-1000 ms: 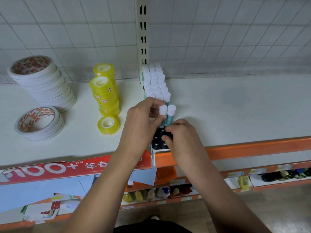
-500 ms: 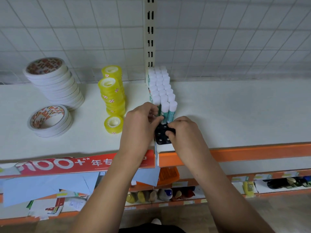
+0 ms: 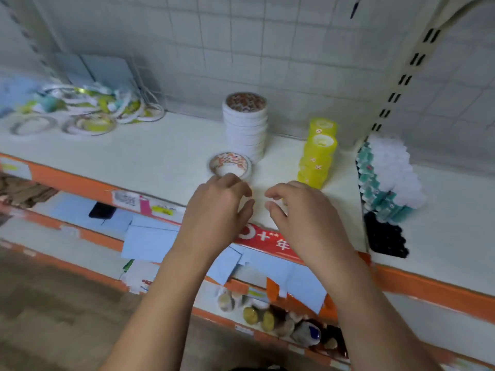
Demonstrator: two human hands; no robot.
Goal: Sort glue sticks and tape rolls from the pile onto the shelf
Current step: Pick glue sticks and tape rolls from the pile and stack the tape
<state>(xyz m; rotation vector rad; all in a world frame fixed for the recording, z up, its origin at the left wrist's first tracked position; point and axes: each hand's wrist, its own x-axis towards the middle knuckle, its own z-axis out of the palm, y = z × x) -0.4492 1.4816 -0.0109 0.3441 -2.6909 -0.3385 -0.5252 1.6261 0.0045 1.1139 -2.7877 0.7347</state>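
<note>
- Both hands were empty near the middle of the frame, the left hand (image 3: 214,210) and the right hand (image 3: 300,212) half open with curled fingers, holding nothing.
- The glue sticks (image 3: 388,178) stood packed at the right, and the tape stacks (image 3: 245,124) at upper middle, probably grouped by kind.
- The unsorted pile (image 3: 85,111) lay at upper left.
- A second ago the hands pressed the glue sticks; now they were apart from them, and the view had turned toward the pile.

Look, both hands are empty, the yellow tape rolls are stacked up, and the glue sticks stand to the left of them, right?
Nearly. In the head view the glue sticks stand to the right of the yellow tape rolls, not the left. The rest holds: the left hand and right hand are both empty, and the yellow rolls are stacked.
</note>
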